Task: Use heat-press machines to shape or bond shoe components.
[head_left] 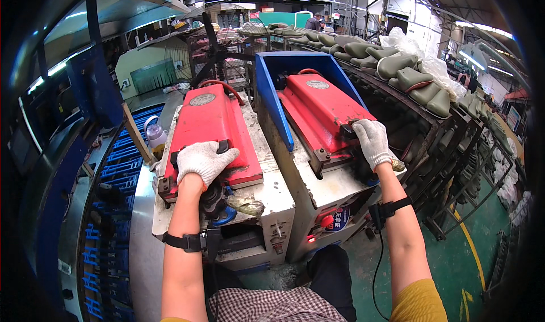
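Two red machine covers stand side by side before me, the left cover and the right cover, each on a worn white cabinet. My left hand, in a white knit glove, is closed over the black handle at the near end of the left cover. On the right cover, my gloved right hand grips another black handle. Below my left hand sit a dark round part and an olive, plastic-wrapped piece. The palms hide part of both handles.
At the right, a rack carries rows of olive-green footwear. A conveyor with blue rods runs along the left, beside a pale bottle. Behind the covers stands a black fan. A person is far back.
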Tool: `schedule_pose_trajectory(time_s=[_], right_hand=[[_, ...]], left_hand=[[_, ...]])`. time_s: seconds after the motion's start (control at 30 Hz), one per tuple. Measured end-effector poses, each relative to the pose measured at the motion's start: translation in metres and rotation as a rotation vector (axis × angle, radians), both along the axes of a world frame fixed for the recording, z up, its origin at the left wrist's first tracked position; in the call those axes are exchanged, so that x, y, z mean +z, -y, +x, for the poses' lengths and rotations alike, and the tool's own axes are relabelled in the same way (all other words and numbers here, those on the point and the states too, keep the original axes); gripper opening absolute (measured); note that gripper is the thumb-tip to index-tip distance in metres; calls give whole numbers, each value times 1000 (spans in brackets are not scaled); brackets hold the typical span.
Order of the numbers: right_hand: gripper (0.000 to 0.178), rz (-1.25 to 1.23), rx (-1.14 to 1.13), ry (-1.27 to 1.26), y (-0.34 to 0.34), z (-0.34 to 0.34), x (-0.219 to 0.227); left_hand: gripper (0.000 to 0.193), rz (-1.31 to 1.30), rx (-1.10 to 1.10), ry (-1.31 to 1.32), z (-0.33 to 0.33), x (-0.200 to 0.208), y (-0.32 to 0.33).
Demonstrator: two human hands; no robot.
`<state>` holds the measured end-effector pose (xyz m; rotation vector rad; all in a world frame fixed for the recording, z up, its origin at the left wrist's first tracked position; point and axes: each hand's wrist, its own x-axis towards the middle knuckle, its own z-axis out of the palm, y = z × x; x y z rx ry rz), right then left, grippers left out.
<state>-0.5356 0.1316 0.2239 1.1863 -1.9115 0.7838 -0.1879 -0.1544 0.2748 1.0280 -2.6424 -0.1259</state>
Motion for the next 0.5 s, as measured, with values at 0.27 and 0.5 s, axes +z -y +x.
schedule_pose_trajectory(time_s=[0.27,0.5], right_hand=[[20,1,2,-18,-1,0,0],[20,0,5,-21,-1,-1,-1]], left_hand=[[64,-10,-3,-25,-1,-3,2],[65,-22,2,-31,-1,-3,2]])
